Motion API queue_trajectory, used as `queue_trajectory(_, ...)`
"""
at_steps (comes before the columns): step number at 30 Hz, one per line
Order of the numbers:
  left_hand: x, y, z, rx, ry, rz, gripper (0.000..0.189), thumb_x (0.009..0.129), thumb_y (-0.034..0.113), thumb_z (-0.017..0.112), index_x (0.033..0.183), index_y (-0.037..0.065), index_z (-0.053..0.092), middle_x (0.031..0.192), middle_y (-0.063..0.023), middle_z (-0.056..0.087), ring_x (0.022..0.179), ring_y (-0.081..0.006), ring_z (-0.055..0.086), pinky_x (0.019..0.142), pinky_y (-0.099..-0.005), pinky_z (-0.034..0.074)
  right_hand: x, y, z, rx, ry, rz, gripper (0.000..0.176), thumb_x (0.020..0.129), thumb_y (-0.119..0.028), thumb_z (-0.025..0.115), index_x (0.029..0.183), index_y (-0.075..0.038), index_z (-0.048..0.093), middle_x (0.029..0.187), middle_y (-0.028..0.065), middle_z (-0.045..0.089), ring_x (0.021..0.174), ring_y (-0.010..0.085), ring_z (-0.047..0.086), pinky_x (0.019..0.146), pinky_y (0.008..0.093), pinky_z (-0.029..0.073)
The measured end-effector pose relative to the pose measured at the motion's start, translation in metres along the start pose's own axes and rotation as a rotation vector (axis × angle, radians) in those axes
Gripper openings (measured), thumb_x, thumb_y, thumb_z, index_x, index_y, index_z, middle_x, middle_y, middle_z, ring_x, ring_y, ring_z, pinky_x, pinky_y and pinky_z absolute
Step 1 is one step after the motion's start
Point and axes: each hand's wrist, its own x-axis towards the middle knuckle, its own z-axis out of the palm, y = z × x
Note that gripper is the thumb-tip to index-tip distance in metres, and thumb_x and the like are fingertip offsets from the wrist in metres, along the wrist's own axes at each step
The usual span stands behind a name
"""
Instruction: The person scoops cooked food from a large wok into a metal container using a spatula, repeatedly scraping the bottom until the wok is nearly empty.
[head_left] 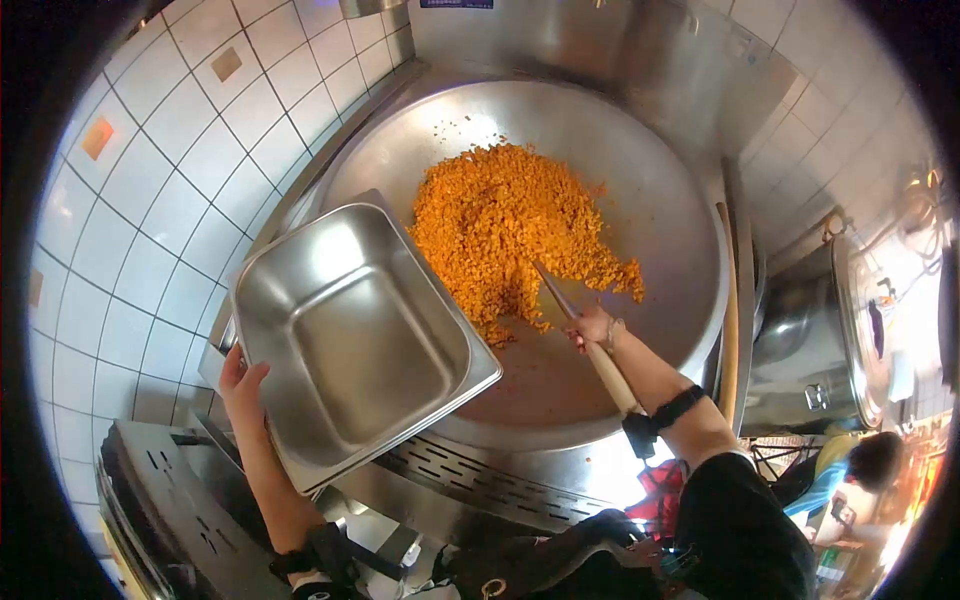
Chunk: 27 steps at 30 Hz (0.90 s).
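Observation:
My left hand (pixel 240 380) grips the left rim of a deep rectangular steel food pan (pixel 365 350). The pan's inside is bare, and doubled edges along its rim look like another pan nested beneath. It sits tilted over the left front of a very large round steel wok (pixel 660 200). Orange-brown, crumbly cooked food (pixel 500 220) is heaped in the wok's middle and back. My right hand (pixel 592 328) is closed around a wok spatula (pixel 610 378) with a pale wooden handle; its metal end reaches the heap's front edge, and the blade is partly hidden.
A wooden pole (pixel 730 310) leans along the wok's right side. Further right stands a large steel pot (pixel 800 340). Slotted steel grating (pixel 470 475) runs along the front. White tiled wall (pixel 180 150) rises at left. Another person (pixel 850 470) is at lower right.

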Motion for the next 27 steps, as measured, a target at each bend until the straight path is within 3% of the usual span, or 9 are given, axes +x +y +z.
queue_trajectory(3, 0.005, -0.011, 0.000, -0.067, 0.001, 0.034, 0.045, 0.064, -0.004, 0.050, 0.109, -0.004, 0.048, 0.090, -0.0081, 0.058, 0.076, -0.0128, 0.055, 0.067, -0.0215, 0.042, -0.045, 0.001, 0.002, 0.172, 0.020, -0.029, 0.021, 0.072, -0.012, 0.059, 0.061, -0.001, 0.046, 0.050, 0.0035, 0.045, 0.039, 0.0107, 0.043, 0.035, 0.0278, 0.041)
queue_trajectory(9, -0.001, 0.006, 0.015, -0.073, 0.023, 0.034, 0.044, 0.062, -0.001, 0.052, 0.106, -0.005, 0.050, 0.081, -0.0076, 0.059, 0.066, -0.0125, 0.055, 0.059, -0.0213, 0.043, -0.130, -0.020, -0.001, 0.131, 0.064, -0.121, 0.016, 0.072, -0.010, 0.058, 0.067, -0.001, 0.045, 0.051, 0.0023, 0.044, 0.040, 0.0086, 0.043, 0.033, 0.0264, 0.039)
queue_trajectory(16, 0.002, 0.016, 0.034, -0.069, 0.110, -0.010, 0.045, 0.060, 0.000, 0.053, 0.105, -0.005, 0.050, 0.077, -0.0123, 0.059, 0.062, -0.0157, 0.056, 0.055, -0.0247, 0.043, -0.228, -0.071, 0.002, -0.127, 0.115, -0.241, 0.018, 0.072, -0.009, 0.057, 0.065, 0.000, 0.043, 0.051, 0.0032, 0.045, 0.039, 0.0088, 0.044, 0.032, 0.0261, 0.038)
queue_trajectory(20, -0.007, 0.033, 0.042, 0.006, 0.160, 0.006, 0.045, 0.059, -0.001, 0.051, 0.104, -0.006, 0.051, 0.077, -0.0144, 0.059, 0.062, -0.0189, 0.057, 0.056, -0.0273, 0.044, -0.276, -0.097, 0.025, -0.235, 0.092, -0.341, 0.013, 0.075, -0.009, 0.055, 0.071, 0.000, 0.046, 0.050, 0.0007, 0.042, 0.037, 0.0069, 0.042, 0.031, 0.0232, 0.036)
queue_trajectory(22, -0.008, 0.034, 0.041, 0.012, 0.153, -0.004, 0.046, 0.058, -0.002, 0.051, 0.104, -0.006, 0.051, 0.077, -0.0147, 0.059, 0.062, -0.0187, 0.057, 0.057, -0.0277, 0.044, -0.290, -0.102, 0.041, -0.330, 0.170, -0.413, 0.016, 0.075, -0.013, 0.054, 0.079, 0.002, 0.050, 0.050, 0.0010, 0.045, 0.040, 0.0068, 0.046, 0.035, 0.0236, 0.041)
queue_trajectory(23, -0.007, 0.032, 0.041, 0.010, 0.155, 0.025, 0.045, 0.058, -0.003, 0.051, 0.103, -0.006, 0.051, 0.076, -0.0146, 0.059, 0.062, -0.0183, 0.057, 0.056, -0.0273, 0.044, -0.289, -0.100, 0.045, -0.475, 0.178, -0.420, 0.023, 0.073, -0.015, 0.056, 0.088, 0.001, 0.051, 0.053, 0.0063, 0.051, 0.043, 0.0164, 0.052, 0.042, 0.0303, 0.045)
queue_trajectory(24, -0.006, 0.030, 0.040, 0.010, 0.158, 0.055, 0.044, 0.058, -0.003, 0.050, 0.102, -0.006, 0.051, 0.075, -0.0145, 0.059, 0.061, -0.0179, 0.057, 0.055, -0.0269, 0.043, -0.287, -0.094, 0.050, -0.481, 0.176, -0.419, 0.023, 0.073, -0.015, 0.056, 0.088, 0.001, 0.051, 0.053, 0.0063, 0.051, 0.043, 0.0164, 0.052, 0.042, 0.0303, 0.045)
queue_trajectory(26, -0.005, 0.024, 0.039, -0.026, 0.126, 0.007, 0.044, 0.058, -0.002, 0.051, 0.102, -0.005, 0.052, 0.077, -0.0126, 0.059, 0.063, -0.0172, 0.056, 0.055, -0.0263, 0.043, -0.281, -0.080, 0.065, -1.014, 0.438, -0.967, 0.029, 0.070, -0.016, 0.057, 0.093, 0.000, 0.049, 0.060, 0.0142, 0.056, 0.054, 0.0289, 0.057, 0.052, 0.0372, 0.047)
queue_trajectory(27, -0.004, 0.024, 0.037, -0.061, 0.089, -0.035, 0.044, 0.058, 0.000, 0.052, 0.101, -0.004, 0.052, 0.078, -0.0106, 0.059, 0.064, -0.0165, 0.056, 0.056, -0.0257, 0.044, -0.287, -0.083, 0.075, -1.063, 0.364, -0.890, 0.036, 0.067, -0.016, 0.057, 0.099, -0.001, 0.048, 0.068, 0.0179, 0.056, 0.065, 0.0354, 0.056, 0.058, 0.0414, 0.046)
